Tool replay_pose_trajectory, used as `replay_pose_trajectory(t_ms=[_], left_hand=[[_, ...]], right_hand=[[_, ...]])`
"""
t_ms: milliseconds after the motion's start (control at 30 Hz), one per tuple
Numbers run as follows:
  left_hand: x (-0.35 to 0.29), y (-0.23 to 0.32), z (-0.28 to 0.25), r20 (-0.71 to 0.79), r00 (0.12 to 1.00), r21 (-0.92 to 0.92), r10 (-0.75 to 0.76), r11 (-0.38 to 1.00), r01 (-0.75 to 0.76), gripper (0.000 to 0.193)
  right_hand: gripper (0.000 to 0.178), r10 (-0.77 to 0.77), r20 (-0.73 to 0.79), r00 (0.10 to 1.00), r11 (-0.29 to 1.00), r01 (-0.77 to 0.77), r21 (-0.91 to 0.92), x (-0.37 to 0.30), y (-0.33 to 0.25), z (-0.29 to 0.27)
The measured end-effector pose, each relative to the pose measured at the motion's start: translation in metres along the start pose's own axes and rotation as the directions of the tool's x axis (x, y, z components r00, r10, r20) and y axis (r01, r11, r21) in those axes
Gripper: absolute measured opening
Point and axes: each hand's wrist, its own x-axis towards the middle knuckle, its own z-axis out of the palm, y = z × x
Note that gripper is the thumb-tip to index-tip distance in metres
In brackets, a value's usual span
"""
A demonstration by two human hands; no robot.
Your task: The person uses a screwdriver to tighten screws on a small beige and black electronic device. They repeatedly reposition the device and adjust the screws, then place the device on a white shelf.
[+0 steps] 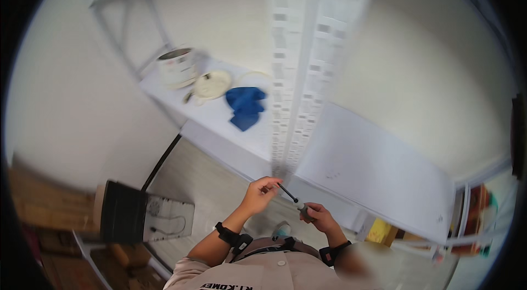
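Note:
A screwdriver (297,200) with a grey handle and dark shaft slants up to the left in front of my body. My right hand (319,217) is closed round its handle. At the other end, the fingertips of my left hand (259,194) are pinched together at the screwdriver's tip. Whether they hold the tip itself or some small part there cannot be made out. Just beyond both hands stands a tall white perforated metal upright (296,98), between two white shelf boards.
On the left shelf (214,122) lie a blue cloth (245,107), a cream lid (213,85) and a white bucket (177,66). The right shelf (379,164) extends toward a yellow box (380,232). An open black case (123,212) and cardboard boxes (49,196) are at lower left.

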Motion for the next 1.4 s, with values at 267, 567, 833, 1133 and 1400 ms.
replay_pose_trajectory(t_ms=[267, 567, 833, 1133, 1400], left_hand=[[-0.133, 0.033, -0.143, -0.449, 0.893, -0.14, -0.009, 0.988, -0.061, 0.021], [-0.301, 0.024, -0.297, -0.873, 0.462, -0.193, -0.155, 0.98, -0.037, 0.022], [-0.371, 0.014, -0.378, -0.955, 0.179, -0.268, -0.237, 0.948, -0.172, 0.026], [-0.414, -0.007, -0.405, -0.959, 0.003, -0.281, -0.284, 0.944, -0.173, 0.027], [-0.439, -0.002, -0.431, -0.948, -0.109, -0.275, -0.298, 0.943, -0.189, 0.027]], right_hand=[[0.047, 0.286, 0.387, 0.877, 0.932, -0.159, -0.327, 0.118, 0.026, 0.146], [0.039, 0.507, 0.549, 0.665, 0.796, -0.117, -0.594, 0.188, 0.102, 0.372], [0.036, 0.592, 0.566, 0.574, 0.696, -0.011, -0.718, 0.213, 0.165, 0.492], [0.047, 0.712, 0.603, 0.359, 0.644, 0.009, -0.765, 0.247, 0.195, 0.543], [0.05, 0.734, 0.643, 0.218, 0.648, 0.059, -0.76, 0.269, 0.217, 0.584]])
